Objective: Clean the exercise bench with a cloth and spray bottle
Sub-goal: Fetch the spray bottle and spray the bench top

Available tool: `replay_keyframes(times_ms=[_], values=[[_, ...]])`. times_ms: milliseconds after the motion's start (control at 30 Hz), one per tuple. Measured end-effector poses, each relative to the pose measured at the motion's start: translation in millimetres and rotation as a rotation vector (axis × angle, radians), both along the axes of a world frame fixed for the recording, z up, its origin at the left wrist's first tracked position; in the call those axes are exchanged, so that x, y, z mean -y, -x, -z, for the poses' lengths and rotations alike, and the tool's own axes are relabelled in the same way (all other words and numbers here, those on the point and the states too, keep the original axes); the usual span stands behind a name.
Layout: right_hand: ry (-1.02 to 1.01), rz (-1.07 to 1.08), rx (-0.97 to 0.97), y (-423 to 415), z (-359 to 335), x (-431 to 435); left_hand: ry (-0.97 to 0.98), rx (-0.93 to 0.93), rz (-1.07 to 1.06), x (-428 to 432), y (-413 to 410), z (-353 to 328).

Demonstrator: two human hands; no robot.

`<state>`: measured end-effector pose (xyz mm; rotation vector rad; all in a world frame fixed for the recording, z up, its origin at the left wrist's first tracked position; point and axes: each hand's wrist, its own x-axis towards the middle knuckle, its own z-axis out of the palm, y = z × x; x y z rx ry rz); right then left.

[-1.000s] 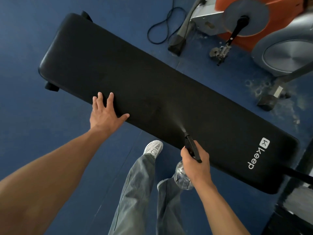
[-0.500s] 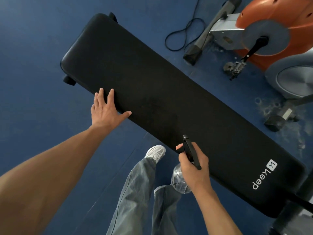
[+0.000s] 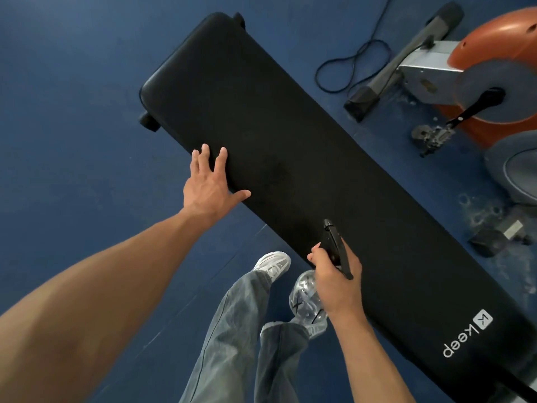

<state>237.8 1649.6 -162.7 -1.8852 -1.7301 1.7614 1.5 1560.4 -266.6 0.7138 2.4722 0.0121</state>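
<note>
Left hand (image 3: 207, 184) lies flat w/ fingers spread on the near long edge of the bench (image 3: 305, 158), palm down, holding nothing. Right hand (image 3: 337, 277) is wrapped round the neck of the spray bottle (image 3: 334, 248), black nozzle pointing at the pad just beside it, clear body hanging below the fist. Bench runs diagonally across a blue floor (image 3: 72, 112), "keep" logo (image 3: 465, 335) at its lower-right end. Orange exercise bike (image 3: 499, 80) sits beyond it at upper right, black cable (image 3: 353, 64) looped on the floor nearby
</note>
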Motion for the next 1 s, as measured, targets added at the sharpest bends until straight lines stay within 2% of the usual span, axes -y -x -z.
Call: replay_keyframes(times_ms=[167,267,333,700,1000], values=[[0.016,-0.015,-0.059,39,-9,-9,-0.049,-0.030,-0.008,6,4,4],[0.001,-0.019,-0.054,64,-12,-16,-0.069,-0.060,-0.083,8,9,4],[0.023,-0.021,-0.027,79,-12,-20,-0.031,-0.033,-0.129,9,13,5],[0.070,-0.103,0.081,101,-18,-2,0.090,0.001,-0.070,1,22,3],[0.021,-0.183,-0.077,135,-26,-12,0.093,-0.058,-0.009,0,22,12]])
